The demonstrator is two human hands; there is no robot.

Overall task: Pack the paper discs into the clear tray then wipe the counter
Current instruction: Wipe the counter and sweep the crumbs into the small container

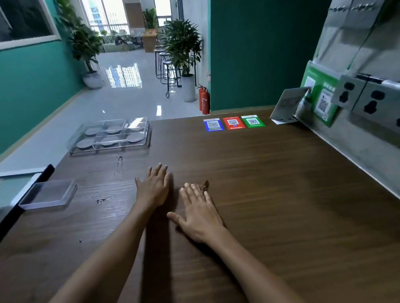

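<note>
The clear tray [74, 142] stands at the far left of the wooden counter [275, 182], with several grey paper discs [109, 130] lying in its compartments. My left hand [153, 189] lies flat on the counter, fingers straight. My right hand [197, 212] lies flat beside it, fingers straight, pressing on a thin brownish thing [206, 184] that only peeks out at its fingertips; what that thing is cannot be made out. Both hands are well short of the tray.
A clear lid [48, 195] lies at the counter's left edge. Small wet spots [102, 200] glint on the wood. Three QR code stickers [234, 123] sit at the far edge. A steel wall with sockets [372, 104] and a green card holder [319, 99] bounds the right side.
</note>
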